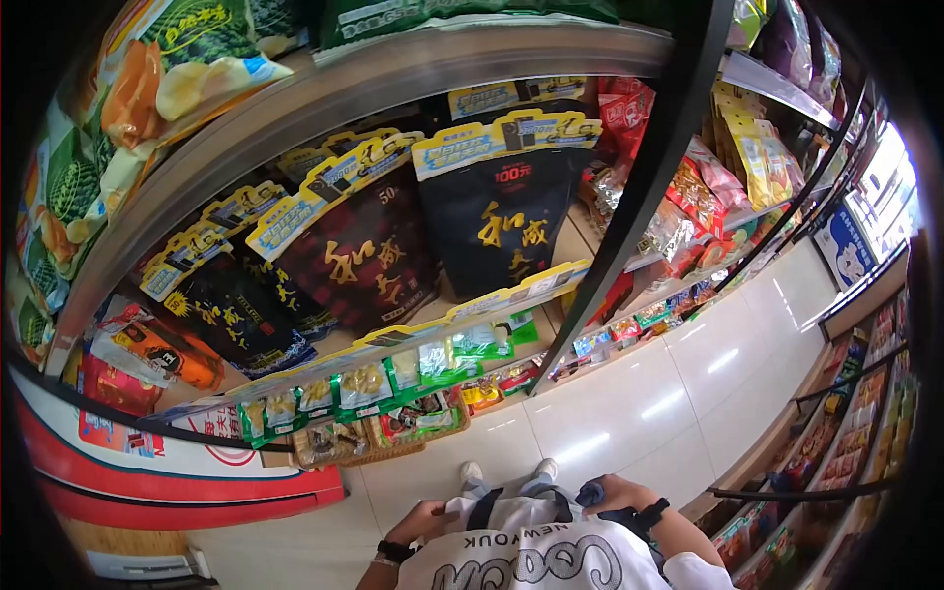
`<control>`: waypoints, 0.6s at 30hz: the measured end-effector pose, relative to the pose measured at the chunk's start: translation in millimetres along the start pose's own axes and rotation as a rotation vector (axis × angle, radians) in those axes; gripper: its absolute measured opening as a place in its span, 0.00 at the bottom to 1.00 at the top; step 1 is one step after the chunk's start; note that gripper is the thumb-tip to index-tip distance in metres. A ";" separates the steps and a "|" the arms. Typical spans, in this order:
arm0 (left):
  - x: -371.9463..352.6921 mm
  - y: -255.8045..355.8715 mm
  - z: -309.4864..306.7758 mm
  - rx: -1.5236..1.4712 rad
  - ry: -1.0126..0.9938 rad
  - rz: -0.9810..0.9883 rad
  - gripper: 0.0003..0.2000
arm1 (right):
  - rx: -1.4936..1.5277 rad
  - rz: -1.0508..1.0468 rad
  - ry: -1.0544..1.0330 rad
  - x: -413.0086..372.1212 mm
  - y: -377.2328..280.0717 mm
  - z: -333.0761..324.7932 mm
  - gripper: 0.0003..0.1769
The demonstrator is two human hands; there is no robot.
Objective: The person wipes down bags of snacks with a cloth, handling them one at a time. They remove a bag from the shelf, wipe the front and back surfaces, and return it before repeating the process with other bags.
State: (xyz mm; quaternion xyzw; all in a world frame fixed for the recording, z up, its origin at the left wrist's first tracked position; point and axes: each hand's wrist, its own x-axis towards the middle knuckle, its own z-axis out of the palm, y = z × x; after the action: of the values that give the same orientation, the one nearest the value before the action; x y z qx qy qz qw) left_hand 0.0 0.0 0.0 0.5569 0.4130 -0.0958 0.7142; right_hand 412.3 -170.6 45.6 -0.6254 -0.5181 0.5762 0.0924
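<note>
My left hand (425, 520) is low in front of my body, beside the white shirt (531, 556), with a black band on its wrist. Its fingers are small and partly hidden at the shirt's edge, so their grip is unclear. On the other side of the shirt, my right hand (621, 495) is closed round a dark blue bundle (591, 493), which looks like cloth. A black band circles this wrist too. Dark straps hang at the waist between the hands. Neither hand touches the shelves.
Ahead stands a shelf (393, 339) with black pouches (501, 216) and a dark red pouch (364, 256). Green snack packs (364, 386) hang below, over a wicker basket (423, 428). A red counter (197, 492) is at left; another stocked rack (836, 442) is at right.
</note>
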 end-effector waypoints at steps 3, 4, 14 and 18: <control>14.6 6.8 16.3 -0.105 0.014 0.034 0.15 | -0.109 0.036 0.071 -14.0 -0.2 -2.8 0.25; 25.7 -3.9 14.6 -0.123 0.059 0.092 0.14 | -0.200 0.070 0.116 -13.6 -11.6 -0.7 0.25; 58.8 -43.5 -19.0 0.200 0.444 0.206 0.12 | -0.560 0.268 0.408 51.6 6.6 19.4 0.19; 77.9 -59.4 -12.6 0.356 0.545 0.194 0.12 | -0.580 0.238 0.369 82.8 15.5 25.2 0.17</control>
State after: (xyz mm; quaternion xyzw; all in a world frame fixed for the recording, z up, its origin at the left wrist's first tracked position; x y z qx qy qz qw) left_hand 8.4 14.7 -97.3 0.7147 0.5105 0.0544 0.4750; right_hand 383.5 -127.1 -25.2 -0.7748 -0.5583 0.2895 -0.0645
